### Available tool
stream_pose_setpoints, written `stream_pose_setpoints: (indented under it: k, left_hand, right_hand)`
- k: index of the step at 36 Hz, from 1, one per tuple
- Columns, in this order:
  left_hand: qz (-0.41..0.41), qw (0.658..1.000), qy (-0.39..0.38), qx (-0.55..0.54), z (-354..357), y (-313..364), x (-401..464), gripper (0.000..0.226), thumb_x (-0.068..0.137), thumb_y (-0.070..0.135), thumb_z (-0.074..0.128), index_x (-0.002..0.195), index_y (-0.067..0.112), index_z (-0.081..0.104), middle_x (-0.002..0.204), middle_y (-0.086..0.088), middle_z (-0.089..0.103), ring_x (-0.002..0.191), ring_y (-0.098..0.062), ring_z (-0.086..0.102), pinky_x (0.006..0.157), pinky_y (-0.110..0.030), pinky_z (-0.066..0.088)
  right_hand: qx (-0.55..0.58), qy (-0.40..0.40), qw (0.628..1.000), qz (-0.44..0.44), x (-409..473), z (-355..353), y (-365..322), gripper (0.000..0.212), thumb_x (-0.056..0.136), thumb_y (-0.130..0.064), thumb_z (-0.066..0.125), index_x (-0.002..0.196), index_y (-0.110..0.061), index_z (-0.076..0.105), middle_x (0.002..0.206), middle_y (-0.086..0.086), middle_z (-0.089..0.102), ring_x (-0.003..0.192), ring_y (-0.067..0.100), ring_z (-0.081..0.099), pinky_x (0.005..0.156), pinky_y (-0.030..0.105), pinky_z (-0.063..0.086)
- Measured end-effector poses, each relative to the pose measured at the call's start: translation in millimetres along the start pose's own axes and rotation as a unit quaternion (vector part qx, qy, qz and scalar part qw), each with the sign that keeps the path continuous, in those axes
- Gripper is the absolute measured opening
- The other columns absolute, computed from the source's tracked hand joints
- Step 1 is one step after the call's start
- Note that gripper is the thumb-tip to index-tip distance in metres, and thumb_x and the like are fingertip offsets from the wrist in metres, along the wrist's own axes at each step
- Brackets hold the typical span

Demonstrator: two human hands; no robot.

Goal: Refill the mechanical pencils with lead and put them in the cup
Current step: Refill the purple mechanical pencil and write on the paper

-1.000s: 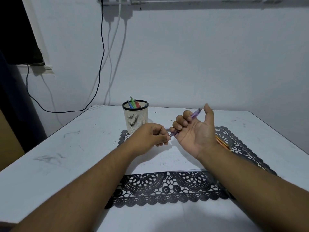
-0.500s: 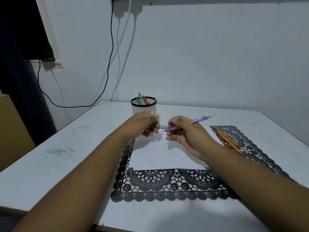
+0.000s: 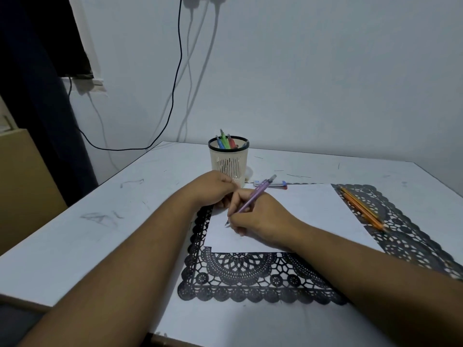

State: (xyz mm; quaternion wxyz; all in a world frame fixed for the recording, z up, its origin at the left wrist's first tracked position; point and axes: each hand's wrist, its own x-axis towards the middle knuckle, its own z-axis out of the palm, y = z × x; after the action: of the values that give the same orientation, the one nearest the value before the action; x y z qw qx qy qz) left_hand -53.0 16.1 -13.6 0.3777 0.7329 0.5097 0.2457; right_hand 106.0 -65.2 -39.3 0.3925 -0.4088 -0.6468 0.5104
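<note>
Purple mechanical pencil [image 3: 253, 197] in writing grip, tip on the paper; cup part filled.

Right hand [image 3: 260, 219], frame centre: fingers [image 3: 236, 217] clamped round the lower barrel, tip down on the white paper [image 3: 308, 214], cap end tilted toward the upper right. Left hand [image 3: 213, 187], just to its left: fingers curled under; whether they hold anything, cannot tell. Cup [image 3: 229, 160], behind the left hand: blue, green and red pencils [image 3: 225, 142] standing inside, apparently finished. Lead case [image 3: 273, 184], right of the cup at the paper's far edge. Orange pencils [image 3: 360, 209], frame right, on the black lace mat [image 3: 250, 279] that covers the table [image 3: 87, 234]. Judged progress: purple one apparently under a writing test, not yet cupped; orange ones apparently left.
</note>
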Motion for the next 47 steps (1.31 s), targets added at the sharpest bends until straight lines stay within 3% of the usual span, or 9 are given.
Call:
stream_pose_setpoints:
  k: [5, 9, 12, 17, 33, 38, 47]
  left_hand:
    - [0.005, 1.0, -0.002, 0.016, 0.2, -0.5, 4.6, 0.031, 0.1, 0.021, 0.059, 0.09, -0.005, 0.072, 0.08, -0.019, 0.071, 0.066, -0.018, 0.062, 0.062, -0.023, 0.052]
    - [0.011, 0.999, 0.004, 0.033, 0.9, 0.5, 4.0, 0.029, 0.099, 0.019, 0.058, 0.089, -0.005, 0.072, 0.092, -0.024, 0.074, 0.071, -0.02, 0.063, 0.063, -0.021, 0.051]
    - [0.011, 0.999, 0.008, 0.048, 1.1, 1.0, 3.4, 0.029, 0.098, 0.019, 0.059, 0.088, -0.003, 0.073, 0.089, -0.022, 0.074, 0.066, -0.016, 0.062, 0.054, -0.015, 0.049]
    - [0.007, 0.999, 0.003, 0.053, 1.4, 0.8, 4.9, 0.028, 0.098, 0.019, 0.058, 0.087, -0.002, 0.074, 0.076, -0.015, 0.072, 0.061, -0.014, 0.061, 0.06, -0.022, 0.049]
    - [0.002, 0.999, 0.002, 0.045, 1.9, 3.9, 0.6, 0.031, 0.101, 0.018, 0.057, 0.089, -0.006, 0.072, 0.062, -0.001, 0.065, 0.044, -0.003, 0.055, 0.047, -0.011, 0.045]
    - [0.005, 0.999, 0.001, 0.045, 1.9, 5.7, -1.4, 0.031, 0.102, 0.015, 0.054, 0.082, 0.0, 0.073, 0.057, 0.004, 0.064, 0.044, -0.002, 0.055, 0.048, -0.011, 0.044]
    - [-0.005, 0.999, -0.003, 0.045, 2.5, 6.8, -3.8, 0.031, 0.101, 0.018, 0.056, 0.088, -0.003, 0.075, 0.059, 0.004, 0.068, 0.053, -0.008, 0.06, 0.052, -0.014, 0.047]
  right_hand:
    - [-0.001, -0.03, 1.0, 0.01, 2.8, -0.6, 2.1, 0.02, 0.084, 0.006, 0.069, 0.08, -0.013, 0.066, 0.079, 0.014, 0.062, 0.071, 0.022, 0.058, 0.068, 0.034, 0.051]
    - [-0.003, -0.018, 1.0, 0.004, 4.8, -0.7, 2.9, 0.021, 0.083, 0.006, 0.068, 0.076, -0.013, 0.064, 0.077, 0.017, 0.06, 0.07, 0.025, 0.055, 0.067, 0.036, 0.049]
    - [-0.008, -0.023, 1.0, 0.003, 4.0, -0.1, 3.1, 0.018, 0.079, 0.003, 0.068, 0.074, -0.013, 0.062, 0.076, 0.018, 0.06, 0.071, 0.025, 0.054, 0.067, 0.037, 0.048]
    - [0.0, -0.022, 1.0, 0.001, 3.5, 0.1, 2.3, 0.017, 0.079, 0.003, 0.068, 0.074, -0.013, 0.062, 0.073, 0.017, 0.058, 0.07, 0.025, 0.053, 0.066, 0.038, 0.047]
    - [-0.031, 0.007, 0.999, -0.012, 2.1, -0.3, 1.6, 0.018, 0.078, -0.001, 0.068, 0.07, -0.015, 0.061, 0.068, 0.02, 0.061, 0.065, 0.029, 0.054, 0.064, 0.042, 0.044]
    - [-0.01, 0.025, 1.0, -0.01, 1.4, -1.5, 1.8, 0.018, 0.078, 0.001, 0.067, 0.071, -0.014, 0.06, 0.067, 0.018, 0.06, 0.065, 0.03, 0.055, 0.062, 0.04, 0.047]
    - [-0.033, 0.022, 0.999, -0.004, -0.7, -1.9, 0.3, 0.022, 0.08, 0.004, 0.066, 0.068, -0.013, 0.057, 0.068, 0.02, 0.058, 0.063, 0.026, 0.056, 0.061, 0.038, 0.048]
